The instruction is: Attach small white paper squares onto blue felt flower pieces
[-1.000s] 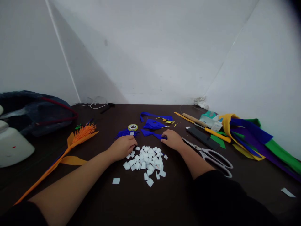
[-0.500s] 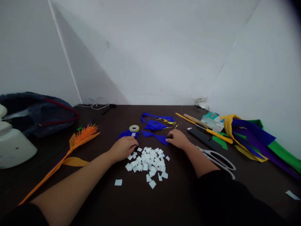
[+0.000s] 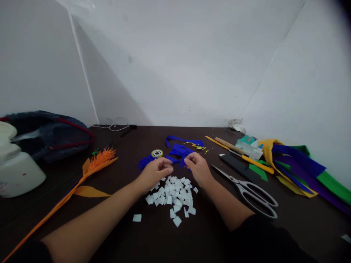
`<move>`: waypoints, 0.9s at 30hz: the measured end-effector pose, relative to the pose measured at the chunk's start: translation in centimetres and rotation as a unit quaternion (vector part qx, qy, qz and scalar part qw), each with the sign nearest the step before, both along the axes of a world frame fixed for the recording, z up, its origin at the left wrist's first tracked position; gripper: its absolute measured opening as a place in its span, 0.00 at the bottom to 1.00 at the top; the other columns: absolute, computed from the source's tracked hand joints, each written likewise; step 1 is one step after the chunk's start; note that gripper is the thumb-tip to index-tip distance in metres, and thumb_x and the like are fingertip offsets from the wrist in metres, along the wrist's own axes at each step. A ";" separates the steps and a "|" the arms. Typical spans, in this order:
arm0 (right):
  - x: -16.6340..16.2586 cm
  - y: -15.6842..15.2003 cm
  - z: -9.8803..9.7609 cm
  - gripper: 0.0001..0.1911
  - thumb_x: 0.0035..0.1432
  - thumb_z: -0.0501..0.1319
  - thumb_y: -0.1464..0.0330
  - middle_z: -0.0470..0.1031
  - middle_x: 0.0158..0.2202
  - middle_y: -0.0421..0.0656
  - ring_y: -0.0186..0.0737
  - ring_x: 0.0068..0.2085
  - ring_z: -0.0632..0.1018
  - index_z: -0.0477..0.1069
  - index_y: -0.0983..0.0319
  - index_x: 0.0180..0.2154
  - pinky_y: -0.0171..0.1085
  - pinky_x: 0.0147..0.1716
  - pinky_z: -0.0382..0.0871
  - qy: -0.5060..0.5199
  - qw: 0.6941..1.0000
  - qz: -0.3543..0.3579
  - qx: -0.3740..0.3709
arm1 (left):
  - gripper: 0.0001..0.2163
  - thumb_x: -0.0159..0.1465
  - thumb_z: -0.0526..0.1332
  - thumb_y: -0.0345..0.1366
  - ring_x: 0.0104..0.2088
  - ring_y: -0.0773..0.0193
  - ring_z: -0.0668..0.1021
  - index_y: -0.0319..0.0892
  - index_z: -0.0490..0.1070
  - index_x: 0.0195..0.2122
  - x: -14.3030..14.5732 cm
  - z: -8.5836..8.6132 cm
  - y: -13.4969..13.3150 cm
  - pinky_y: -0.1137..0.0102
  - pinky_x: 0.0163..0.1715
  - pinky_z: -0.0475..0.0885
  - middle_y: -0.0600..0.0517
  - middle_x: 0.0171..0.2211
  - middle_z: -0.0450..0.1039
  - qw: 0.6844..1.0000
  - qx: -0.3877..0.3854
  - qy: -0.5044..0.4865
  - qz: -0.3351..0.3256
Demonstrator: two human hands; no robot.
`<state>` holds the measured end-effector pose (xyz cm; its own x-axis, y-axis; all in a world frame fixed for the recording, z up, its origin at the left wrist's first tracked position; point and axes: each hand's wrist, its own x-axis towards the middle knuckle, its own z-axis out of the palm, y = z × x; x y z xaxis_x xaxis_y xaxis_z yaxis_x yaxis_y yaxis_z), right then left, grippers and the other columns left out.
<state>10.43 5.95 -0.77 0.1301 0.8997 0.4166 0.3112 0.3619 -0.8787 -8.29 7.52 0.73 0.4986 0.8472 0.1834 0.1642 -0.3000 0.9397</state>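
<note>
My right hand pinches a blue strip of thin, cloth-like or paper-like material by its end. To its left, my left hand holds nothing visible, its thumb and fingers a little apart and pointing at the strip. Below both hands lies a pile of small white squares, with a lone white square off to the left. Just past my left hand are a tape roll and a bundle of blue fringe. More blue pieces and yellow bits lie behind.
Scissors, a black bar and a yellow-handled tool lie right, near a heap of coloured strips. An orange flower, a white jar and a dark bag are left. A wall stands behind.
My right hand has moved left and lifted the end of the blue strip. My left hand has moved right and its thumb now shows apart from its fingers. The view shifted slightly.
</note>
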 end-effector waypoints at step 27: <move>-3.8 -2.7 1.4 0.15 0.45 0.59 0.72 0.63 0.24 0.35 0.29 0.24 0.65 0.63 0.60 0.39 0.31 0.24 0.59 0.195 0.973 0.121 -0.007 | 0.07 0.54 0.58 0.37 0.25 0.71 0.69 0.39 0.64 0.26 0.3 1.6 -1.6 0.71 0.29 0.65 0.56 0.23 0.65 0.981 -0.142 -0.123 -0.051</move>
